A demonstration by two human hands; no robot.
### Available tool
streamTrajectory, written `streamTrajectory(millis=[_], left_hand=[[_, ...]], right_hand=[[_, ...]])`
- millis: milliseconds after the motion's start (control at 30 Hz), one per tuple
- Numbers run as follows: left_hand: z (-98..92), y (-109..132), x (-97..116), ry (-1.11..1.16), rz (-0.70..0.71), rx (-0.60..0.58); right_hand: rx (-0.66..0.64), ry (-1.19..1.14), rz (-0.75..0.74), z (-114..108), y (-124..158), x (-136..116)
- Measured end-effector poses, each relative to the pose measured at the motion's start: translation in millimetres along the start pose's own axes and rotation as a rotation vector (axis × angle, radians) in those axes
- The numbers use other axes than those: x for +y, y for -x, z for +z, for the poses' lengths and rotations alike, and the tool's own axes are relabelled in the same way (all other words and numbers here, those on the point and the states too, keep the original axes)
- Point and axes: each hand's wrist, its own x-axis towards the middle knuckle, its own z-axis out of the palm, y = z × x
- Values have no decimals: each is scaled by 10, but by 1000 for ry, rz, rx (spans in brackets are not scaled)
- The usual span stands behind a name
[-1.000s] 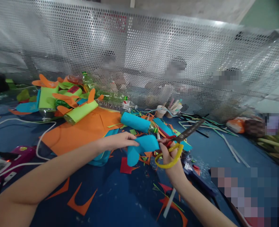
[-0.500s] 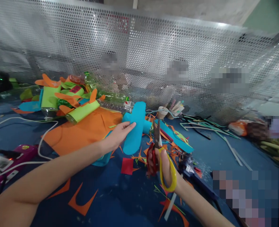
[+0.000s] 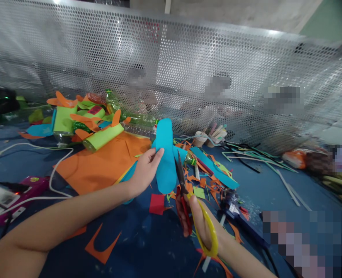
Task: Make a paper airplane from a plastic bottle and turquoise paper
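Between the thumb and fingers of my left hand [image 3: 145, 166] is a long blue paper piece [image 3: 165, 162] with rounded ends, held up off the table. My right hand [image 3: 198, 216] grips scissors [image 3: 182, 181] with one red and one yellow handle, their blades pointing up beside the paper's right edge. Behind the paper lies a bottle wrapped in blue [image 3: 180, 153], partly hidden. A small red paper square [image 3: 157, 204] lies below my left hand. Orange paper scraps [image 3: 214, 189] are strewn right of the scissors.
Paper-covered bottles [image 3: 104, 137] and an orange sheet [image 3: 101, 162] lie to the left. A magenta power strip [image 3: 28, 189] with a white cable sits at far left. Cups of markers [image 3: 217, 135] stand before a perforated metal screen [image 3: 176, 58], people behind it. A glue gun [image 3: 240, 216] lies at right.
The blue paper has turned more upright and shifted slightly in my left hand. The scissors have tilted left, bringing their blades to the paper's right edge, with the handles lower.
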Motion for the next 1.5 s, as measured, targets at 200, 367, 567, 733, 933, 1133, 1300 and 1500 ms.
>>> streamTrajectory(millis=[200, 367, 567, 733, 933, 1133, 1300, 1500], left_hand=[[-15, 1, 32, -39, 61, 28], [-17, -2, 46, -58, 74, 49], [-21, -5, 47, -84, 104, 97], [-23, -9, 38, -39, 105, 106], [-26, -21, 42, -56, 119, 137], [-31, -25, 49, -67, 121, 146], [-32, -21, 47, -95, 136, 151], [-25, -1, 53, -75, 133, 109]], right_hand=[[10, 60, -64, 4, 13, 134], [25, 67, -35, 9, 17, 97], [17, 111, -44, -11, 23, 1], [-24, 109, -54, -18, 19, 28], [-35, 198, -90, -33, 28, 46], [-35, 213, -100, -30, 16, 13], [-26, 260, -104, -32, 12, 1], [10, 281, -121, -33, 8, 44]])
